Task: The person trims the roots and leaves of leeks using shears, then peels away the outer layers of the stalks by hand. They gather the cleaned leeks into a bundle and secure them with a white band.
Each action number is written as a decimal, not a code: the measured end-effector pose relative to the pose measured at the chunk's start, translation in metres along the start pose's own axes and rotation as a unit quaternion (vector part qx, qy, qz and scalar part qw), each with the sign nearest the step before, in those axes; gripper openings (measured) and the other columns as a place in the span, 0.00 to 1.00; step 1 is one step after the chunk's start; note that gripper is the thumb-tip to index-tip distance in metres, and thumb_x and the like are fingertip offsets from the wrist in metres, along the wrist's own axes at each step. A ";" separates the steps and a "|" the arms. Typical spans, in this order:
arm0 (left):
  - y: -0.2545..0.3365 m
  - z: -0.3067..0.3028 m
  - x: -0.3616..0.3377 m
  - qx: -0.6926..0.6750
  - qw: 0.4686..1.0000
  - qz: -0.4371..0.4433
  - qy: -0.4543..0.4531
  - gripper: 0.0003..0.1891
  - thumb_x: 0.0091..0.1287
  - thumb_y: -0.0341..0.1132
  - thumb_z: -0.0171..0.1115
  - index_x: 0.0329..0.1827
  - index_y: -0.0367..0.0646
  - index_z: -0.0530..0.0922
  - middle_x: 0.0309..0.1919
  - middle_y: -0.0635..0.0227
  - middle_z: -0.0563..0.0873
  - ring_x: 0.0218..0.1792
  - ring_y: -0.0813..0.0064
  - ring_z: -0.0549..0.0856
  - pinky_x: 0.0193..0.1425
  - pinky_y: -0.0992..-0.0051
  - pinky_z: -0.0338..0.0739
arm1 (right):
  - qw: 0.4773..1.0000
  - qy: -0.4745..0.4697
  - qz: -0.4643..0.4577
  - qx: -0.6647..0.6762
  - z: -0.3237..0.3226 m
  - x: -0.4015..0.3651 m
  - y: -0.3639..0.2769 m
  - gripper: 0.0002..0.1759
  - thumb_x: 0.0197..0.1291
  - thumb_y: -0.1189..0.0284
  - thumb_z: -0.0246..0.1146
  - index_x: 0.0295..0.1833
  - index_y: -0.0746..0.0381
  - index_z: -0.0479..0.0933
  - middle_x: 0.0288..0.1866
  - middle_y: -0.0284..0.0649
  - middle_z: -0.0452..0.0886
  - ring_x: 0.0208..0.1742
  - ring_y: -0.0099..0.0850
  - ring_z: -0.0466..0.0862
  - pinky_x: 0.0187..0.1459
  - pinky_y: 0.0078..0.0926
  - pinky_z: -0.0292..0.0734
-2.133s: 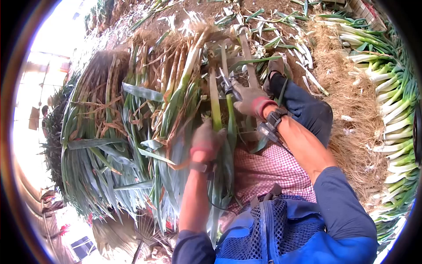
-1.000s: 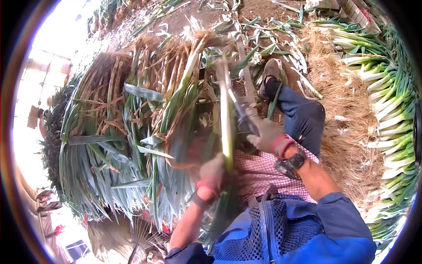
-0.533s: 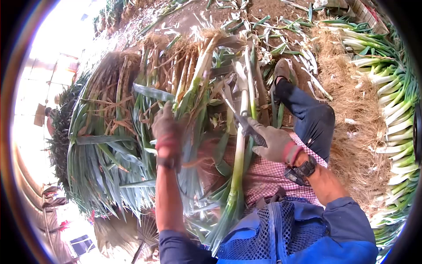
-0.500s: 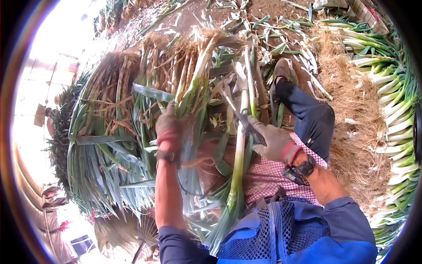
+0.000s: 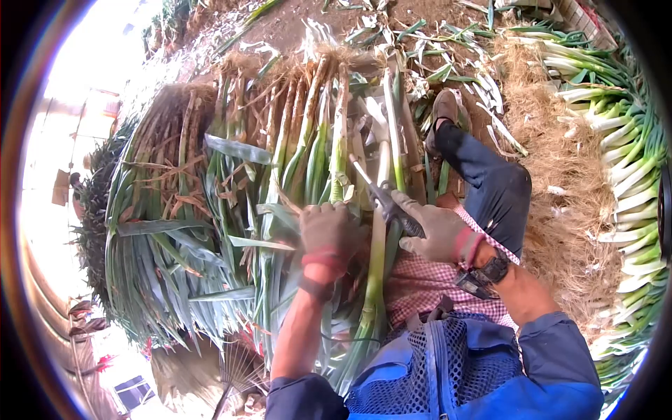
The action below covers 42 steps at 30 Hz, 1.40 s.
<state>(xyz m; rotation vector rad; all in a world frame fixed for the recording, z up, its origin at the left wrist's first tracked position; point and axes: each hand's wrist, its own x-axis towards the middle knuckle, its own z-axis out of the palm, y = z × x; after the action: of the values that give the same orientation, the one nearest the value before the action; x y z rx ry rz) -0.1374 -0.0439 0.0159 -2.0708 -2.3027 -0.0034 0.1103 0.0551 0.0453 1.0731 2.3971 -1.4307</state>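
My left hand (image 5: 327, 234), in a grey glove with a red cuff, is closed around the leaf part of an unpeeled leek (image 5: 339, 133), roots pointing away from me. My right hand (image 5: 435, 229), gloved the same way, grips the dark handle of an air blow gun (image 5: 385, 199). Its thin nozzle points up and left, close to that leek. A pale peeled leek (image 5: 378, 255) lies lengthwise between my hands, passing under the blow gun. The fingertips of my left hand are partly hidden.
A thick row of unpeeled leeks (image 5: 157, 182) lies to the left, roots away. Cleaned white-stemmed leeks (image 5: 633, 203) are stacked along the right, beside a strip of dry straw-like roots (image 5: 560, 231). Peelings (image 5: 448, 56) litter the soil ahead. My bent leg (image 5: 493, 185) is right of centre.
My left hand has moved right and a little toward me, now at a different leek. The right hand has shifted slightly, and the blow gun stays in it.
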 end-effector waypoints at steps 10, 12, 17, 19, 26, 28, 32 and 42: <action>-0.025 0.030 0.040 -0.180 0.959 -0.204 -0.084 0.18 0.72 0.53 0.70 0.48 0.49 0.90 0.42 0.53 0.92 0.46 0.48 0.91 0.50 0.51 0.83 | 0.996 0.082 0.008 -0.023 -0.017 0.089 0.009 0.52 0.66 0.56 0.69 0.92 0.53 0.57 0.53 0.58 0.90 0.57 0.54 0.91 0.64 0.48 0.83; -0.025 0.038 0.042 -0.147 0.964 -0.221 -0.025 0.20 0.68 0.54 0.73 0.54 0.51 0.88 0.49 0.55 0.92 0.48 0.48 0.92 0.51 0.51 0.84 | 0.995 0.085 0.036 -0.038 -0.035 0.116 0.001 0.51 0.67 0.56 0.68 0.92 0.52 0.56 0.55 0.57 0.91 0.60 0.53 0.90 0.67 0.47 0.82; -0.025 0.026 0.066 -0.026 0.989 -0.136 -0.053 0.27 0.60 0.54 0.80 0.57 0.47 0.87 0.51 0.56 0.90 0.53 0.54 0.90 0.57 0.52 0.84 | 0.990 0.115 0.079 -0.030 -0.066 0.174 0.001 0.53 0.66 0.53 0.71 0.92 0.54 0.57 0.66 0.62 0.87 0.67 0.57 0.87 0.70 0.47 0.79; -0.025 0.022 0.077 -0.040 0.986 -0.131 -0.091 0.26 0.59 0.54 0.81 0.54 0.48 0.88 0.49 0.56 0.91 0.52 0.53 0.91 0.56 0.52 0.84 | 0.987 0.136 0.071 -0.047 -0.064 0.180 0.004 0.52 0.67 0.56 0.68 0.93 0.53 0.55 0.62 0.59 0.89 0.64 0.56 0.89 0.69 0.46 0.80; -0.011 0.034 0.098 -0.108 0.951 -0.188 -0.220 0.26 0.46 0.51 0.87 0.42 0.41 0.94 0.35 0.50 0.95 0.39 0.48 0.96 0.43 0.56 0.89 | 0.992 0.119 0.035 0.008 -0.024 0.100 0.007 0.54 0.65 0.54 0.70 0.92 0.54 0.56 0.53 0.62 0.90 0.57 0.58 0.90 0.62 0.50 0.82; -0.009 0.026 0.098 -0.131 0.930 -0.212 -0.272 0.26 0.44 0.49 0.86 0.43 0.42 0.95 0.37 0.49 0.95 0.41 0.48 0.96 0.45 0.56 0.89 | 0.994 0.102 0.030 0.008 -0.015 0.064 0.002 0.54 0.64 0.53 0.71 0.92 0.54 0.56 0.51 0.61 0.90 0.55 0.58 0.90 0.61 0.51 0.82; -0.015 0.003 0.088 -0.110 0.933 -0.220 -0.262 0.26 0.47 0.55 0.82 0.40 0.43 0.94 0.38 0.48 0.94 0.43 0.48 0.95 0.50 0.55 0.88 | 0.998 0.060 -0.013 -0.009 0.020 -0.002 0.013 0.55 0.65 0.53 0.72 0.92 0.52 0.54 0.48 0.59 0.88 0.51 0.60 0.90 0.56 0.53 0.83; -0.015 0.001 0.071 -0.118 0.947 -0.193 -0.230 0.32 0.57 0.66 0.78 0.42 0.40 0.93 0.39 0.49 0.95 0.46 0.46 0.94 0.54 0.55 0.86 | 0.999 -0.029 -0.026 0.007 0.024 -0.036 0.007 0.55 0.67 0.52 0.71 0.93 0.53 0.52 0.52 0.60 0.87 0.53 0.61 0.88 0.58 0.54 0.82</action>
<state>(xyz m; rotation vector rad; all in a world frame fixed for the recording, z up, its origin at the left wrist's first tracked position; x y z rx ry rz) -0.1593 0.0248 0.0178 -1.8205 -3.1013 0.2232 0.1355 0.0194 0.0439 0.9645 2.3958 -1.4764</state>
